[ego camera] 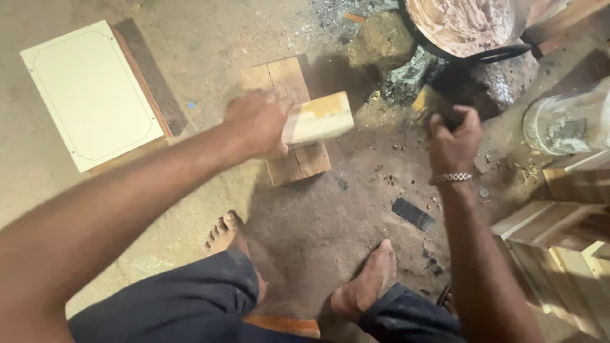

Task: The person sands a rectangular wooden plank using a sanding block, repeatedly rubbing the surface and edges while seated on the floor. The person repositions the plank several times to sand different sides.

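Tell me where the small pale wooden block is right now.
In the head view, the pale wooden block is just above centre, gripped by the left hand over a wooden board on the dirt floor.

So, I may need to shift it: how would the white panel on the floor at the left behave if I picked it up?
The white panel looks flat and straight-edged, so probably stiff, not floppy. Its smooth face may be slippery. It rests on a wooden piece, so an edge is probably easy to grab.

Bare floor (pixel 330 222) between hands – pan (pixel 467 54), bucket (pixel 565 124), crates (pixel 559 254) crowd right.
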